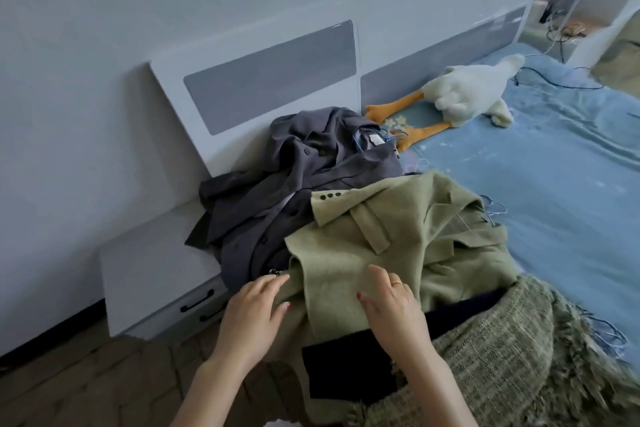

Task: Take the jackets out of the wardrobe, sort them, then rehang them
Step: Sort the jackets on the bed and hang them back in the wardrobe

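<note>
An olive green wool jacket [381, 236] lies spread on the bed's near corner, partly over a dark grey jacket [294, 170] heaped against the headboard with a blue hanger hook at its collar. A green tweed jacket with a fringed edge and dark navy trim [512, 343] lies at the lower right, partly under the olive one. My left hand [254, 312] rests on the olive jacket's left edge, fingers straight. Flat on its lower panel rests my right hand [393, 305], which wears a ring.
The bed has a blue blanket [540, 191] and a white headboard with grey panels [270, 80]. A white plush goose with orange legs [464, 94] lies near the headboard. A white nightstand with black drawer handles [159, 284] stands at the left over a wooden floor.
</note>
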